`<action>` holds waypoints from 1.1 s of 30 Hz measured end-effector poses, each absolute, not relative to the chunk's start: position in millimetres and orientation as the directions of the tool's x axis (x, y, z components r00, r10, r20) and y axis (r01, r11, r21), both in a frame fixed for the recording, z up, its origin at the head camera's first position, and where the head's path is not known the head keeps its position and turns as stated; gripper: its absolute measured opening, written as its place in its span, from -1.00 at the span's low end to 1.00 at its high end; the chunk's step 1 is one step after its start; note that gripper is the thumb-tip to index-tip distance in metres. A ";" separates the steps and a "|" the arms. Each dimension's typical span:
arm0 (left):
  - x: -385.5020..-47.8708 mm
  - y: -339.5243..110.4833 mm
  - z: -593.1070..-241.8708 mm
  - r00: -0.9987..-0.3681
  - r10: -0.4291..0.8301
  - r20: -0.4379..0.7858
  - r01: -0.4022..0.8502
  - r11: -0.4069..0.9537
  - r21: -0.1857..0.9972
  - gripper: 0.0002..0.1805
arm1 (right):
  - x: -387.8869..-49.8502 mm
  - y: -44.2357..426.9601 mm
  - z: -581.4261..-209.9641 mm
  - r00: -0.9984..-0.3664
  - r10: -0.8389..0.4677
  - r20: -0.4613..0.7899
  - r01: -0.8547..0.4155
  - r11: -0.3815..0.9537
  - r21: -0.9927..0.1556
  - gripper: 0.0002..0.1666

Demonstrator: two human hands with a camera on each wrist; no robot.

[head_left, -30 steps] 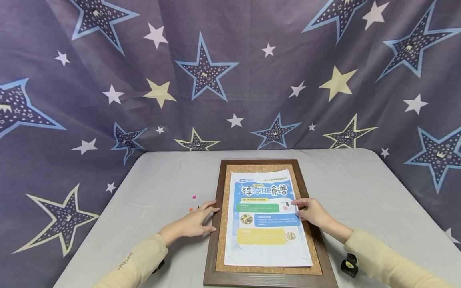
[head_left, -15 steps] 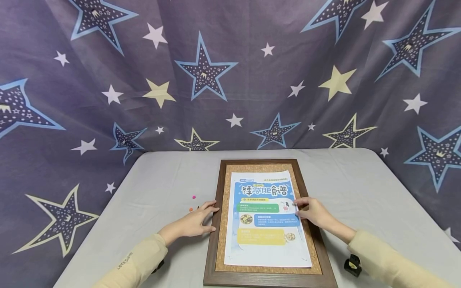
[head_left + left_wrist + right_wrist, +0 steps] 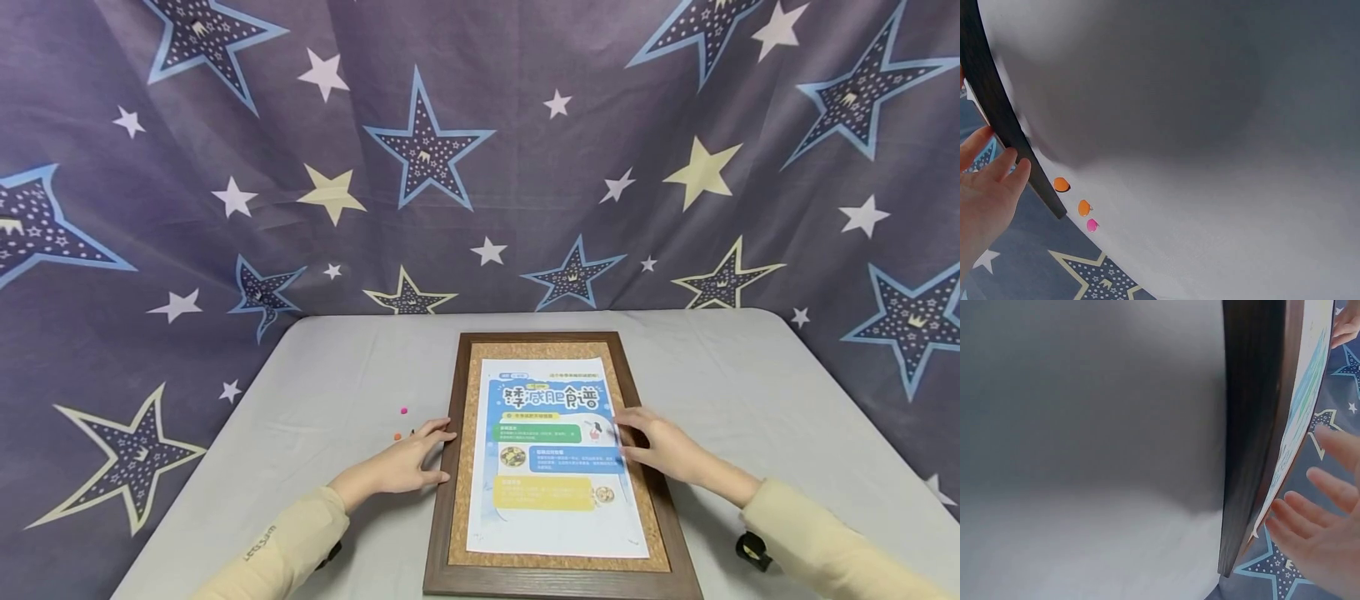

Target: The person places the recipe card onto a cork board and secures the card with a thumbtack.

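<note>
A printed sheet (image 3: 558, 458) with blue, green and yellow blocks lies on a cork board (image 3: 457, 500) in a dark brown frame (image 3: 450, 492). The left hand (image 3: 397, 462) touches the frame's left side with its fingertips, fingers relaxed; the left wrist view shows those fingers against the dark frame edge (image 3: 1007, 106). At the sheet's right edge is the right hand (image 3: 663, 446), its fingers extended and apart, over the frame's right side. In the right wrist view this hand (image 3: 1319, 519) has spread fingers beside the sheet (image 3: 1300, 412) and holds nothing.
Small pink (image 3: 404, 411) and orange (image 3: 398, 437) pieces lie on the grey tabletop (image 3: 352, 367), left of the frame. The left wrist view shows two orange pieces (image 3: 1061, 184) and a pink one (image 3: 1092, 225). A star-patterned curtain (image 3: 517, 183) hangs behind.
The right hand has parted its fingers from the sheet's edge and shifted slightly right. The sheet's top right corner lies flatter and a little lower. The left hand stays on the frame.
</note>
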State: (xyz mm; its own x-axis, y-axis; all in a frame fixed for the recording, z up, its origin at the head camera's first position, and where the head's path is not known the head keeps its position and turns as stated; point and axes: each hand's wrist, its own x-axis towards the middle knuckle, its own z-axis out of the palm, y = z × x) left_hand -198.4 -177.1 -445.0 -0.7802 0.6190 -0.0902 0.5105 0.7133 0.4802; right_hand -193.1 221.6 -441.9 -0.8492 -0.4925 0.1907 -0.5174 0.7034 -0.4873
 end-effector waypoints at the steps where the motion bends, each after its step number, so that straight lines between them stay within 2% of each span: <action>1: -198.4 -177.0 -445.0 -0.780 0.619 -0.090 0.510 0.713 0.480 -0.38 | -192.5 222.3 -442.1 -0.845 -0.504 0.178 -0.523 0.710 -0.472 -0.48; 7: -198.4 -176.7 -445.5 -0.780 0.619 -0.090 0.511 0.713 0.480 -0.38 | -191.2 226.4 -443.8 -0.801 -0.590 0.095 -0.566 0.696 -0.442 -0.38; 16: -198.4 -177.2 -445.3 -0.780 0.619 -0.090 0.511 0.713 0.480 -0.39 | -191.1 230.1 -447.9 -0.732 -0.678 0.068 -0.625 0.629 -0.463 -0.23; 24: -200.0 -177.1 -446.0 -0.781 0.618 -0.089 0.512 0.716 0.475 -0.38 | -191.2 232.3 -450.4 -0.724 -0.689 0.036 -0.615 0.621 -0.486 -0.22; 33: -205.3 -175.8 -441.7 -0.813 0.579 -0.063 0.493 0.742 0.453 -0.43 | -191.4 233.4 -451.4 -0.718 -0.695 0.036 -0.621 0.616 -0.485 -0.23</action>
State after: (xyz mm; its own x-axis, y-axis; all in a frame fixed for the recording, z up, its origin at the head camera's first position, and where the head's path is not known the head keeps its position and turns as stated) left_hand -205.3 -175.8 -441.7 -0.8130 0.5788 -0.0632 0.4933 0.7424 0.4533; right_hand -191.4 233.4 -451.4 -0.7177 -0.6955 0.0356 -0.6209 0.6159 -0.4849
